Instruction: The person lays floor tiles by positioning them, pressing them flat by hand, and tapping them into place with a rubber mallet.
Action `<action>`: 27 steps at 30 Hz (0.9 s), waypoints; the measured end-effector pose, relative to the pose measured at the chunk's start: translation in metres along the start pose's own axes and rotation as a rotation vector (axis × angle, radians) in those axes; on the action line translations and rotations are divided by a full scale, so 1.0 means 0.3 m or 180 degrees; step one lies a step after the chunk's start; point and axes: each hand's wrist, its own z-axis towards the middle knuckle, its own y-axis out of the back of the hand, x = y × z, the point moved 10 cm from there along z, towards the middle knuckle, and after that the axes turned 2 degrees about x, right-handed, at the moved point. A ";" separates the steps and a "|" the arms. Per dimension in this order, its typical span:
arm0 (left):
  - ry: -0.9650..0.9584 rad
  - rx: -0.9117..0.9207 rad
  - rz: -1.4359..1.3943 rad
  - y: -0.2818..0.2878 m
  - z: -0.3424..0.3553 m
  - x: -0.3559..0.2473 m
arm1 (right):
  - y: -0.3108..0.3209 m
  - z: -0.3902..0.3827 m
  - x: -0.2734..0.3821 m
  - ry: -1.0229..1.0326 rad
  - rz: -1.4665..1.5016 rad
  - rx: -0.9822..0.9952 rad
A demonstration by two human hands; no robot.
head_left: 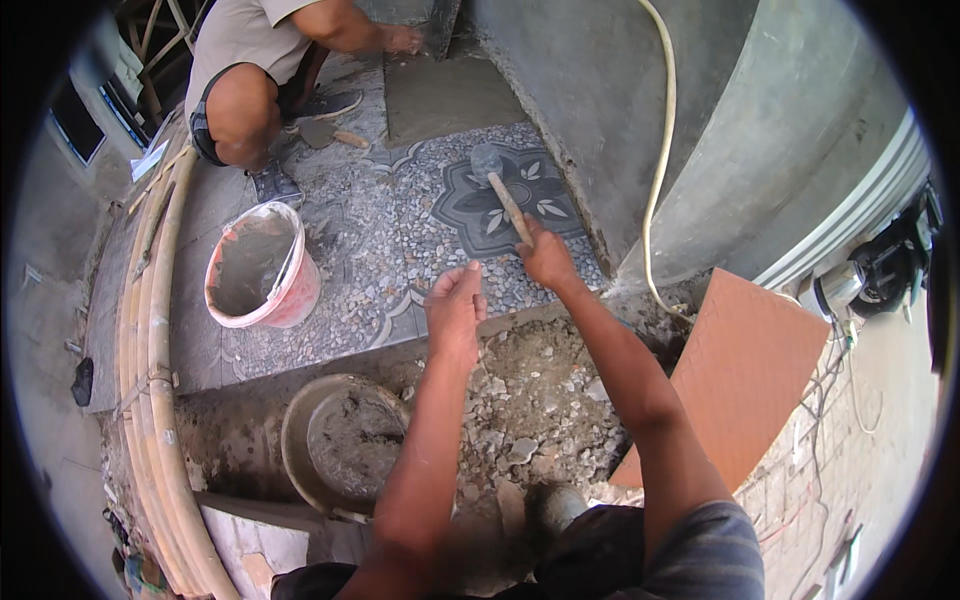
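My right hand [547,258] grips the wooden handle of a mallet [510,208]. Its pale round head rests on or just above a patterned floor tile [465,225] with a dark floral motif and pebble print. My left hand [456,308] is close by, over the tile's front edge, with its fingers curled and pressed together. Whether anything is between them I cannot make out. Beyond the tile lies a smoothed bed of wet mortar [450,98], and a co-worker's hand [402,39] is at a dark upright panel [440,28] there.
A reddish bucket of mortar [300,295] stands on the tiles at left. Below the step sit a round basin [292,440] and rubble [530,400]. Bamboo poles [160,340] run along the left. An orange-brown tile [745,370] leans at right, near a pale hose [660,180] against the wall.
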 end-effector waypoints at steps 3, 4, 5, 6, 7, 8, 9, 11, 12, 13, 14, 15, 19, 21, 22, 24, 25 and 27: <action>-0.0579 0.0662 0.1703 -0.120 0.038 -0.321 | 0.020 0.049 0.037 0.0124 0.0308 -0.0071; -0.0873 0.1108 0.2757 -0.167 0.022 -0.393 | 0.020 0.061 0.049 -0.0028 0.0440 -0.0047; -0.0904 0.1050 0.2765 -0.152 0.004 -0.463 | 0.020 0.072 0.060 -0.0176 0.0571 -0.0023; -0.1100 0.1385 0.3374 -0.186 -0.028 -0.505 | 0.014 0.076 0.067 -0.0147 0.0579 -0.0023; -0.1286 0.1727 0.3992 -0.211 -0.062 -0.530 | -0.004 0.079 0.063 -0.0094 0.0603 -0.0085; -0.1436 0.1973 0.4284 -0.212 -0.106 -0.543 | -0.019 0.085 0.059 -0.0043 0.0625 -0.0146; -0.1445 0.1929 0.4301 -0.186 -0.159 -0.584 | -0.043 0.096 0.064 -0.0006 0.0643 -0.0132; -0.0636 0.2393 0.4824 -0.138 -0.243 -0.549 | -0.044 0.112 0.049 0.0273 0.0918 -0.0261; -0.0655 0.2339 0.4826 -0.113 -0.261 -0.601 | -0.047 0.145 0.068 0.0323 0.0924 -0.0246; -0.0160 0.2259 0.4815 -0.068 -0.246 -0.618 | -0.035 0.191 0.058 0.0204 0.0807 -0.0185; 0.0332 0.2175 0.4786 -0.017 -0.230 -0.630 | -0.024 0.230 0.048 0.0083 0.0687 -0.0124; 0.0060 0.1985 0.4361 0.020 -0.200 -0.690 | -0.021 0.245 0.094 0.0115 0.0678 -0.0083; -0.1065 0.0931 0.4656 0.058 -0.153 -0.969 | 0.003 0.249 0.178 -0.0701 0.1338 0.0489; -0.1213 0.0996 0.4237 0.014 -0.195 -1.048 | 0.014 0.250 0.189 -0.0992 0.1401 0.0508; -0.1332 0.1088 0.3814 -0.011 -0.224 -1.081 | 0.031 0.252 0.179 -0.1114 0.1269 0.0414; -0.1341 0.1081 0.3691 -0.014 -0.272 -1.122 | 0.039 0.257 0.163 -0.1219 0.1122 0.0328; -0.1346 0.1089 0.3578 -0.011 -0.288 -1.134 | 0.052 0.266 0.171 -0.1025 0.1065 0.0106; -0.1440 0.1125 0.3365 0.001 -0.299 -1.130 | 0.042 0.290 0.122 -0.0824 0.1001 -0.0131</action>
